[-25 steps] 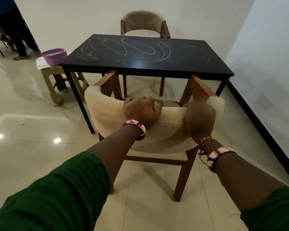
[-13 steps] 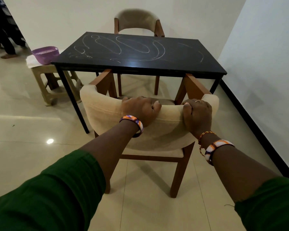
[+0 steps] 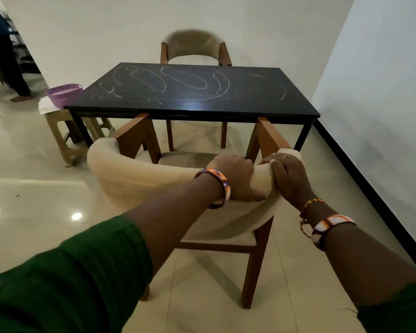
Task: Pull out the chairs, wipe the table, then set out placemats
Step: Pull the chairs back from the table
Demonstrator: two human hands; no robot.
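Hands meet on the padded top of the near chair (image 3: 139, 179): the left hand (image 3: 235, 179) curls its fingers over the cream backrest with the thumb pressed against the outer face, and the right hand (image 3: 288, 179) grips the same rail just beside it, fingers wrapped over the top edge, a ring showing on one of them. Both grips are closed firmly around the cushion — neither hand holds anything else. Each wrist wears an orange-and-white bangle, the right one also a thread band, and green sleeves cover the forearms nearer the camera.

Just beyond the grip, the chair's wooden arms reach forward to the near edge of the black table (image 3: 192, 97); their tips sit right under that edge. The tabletop carries looping chalk-like scribbles across most of its surface. Past the table, straight ahead of the hands, the far chair (image 3: 195, 46) stands against the wall, pushed in at the opposite side.

Off to the left of the grip, beside the table's near-left corner, a beige stool (image 3: 58, 133) holds a white cloth (image 3: 45, 105) and a purple basket (image 3: 64, 93). Farther left, a person's legs (image 3: 7, 66) are partly visible at the frame's edge.
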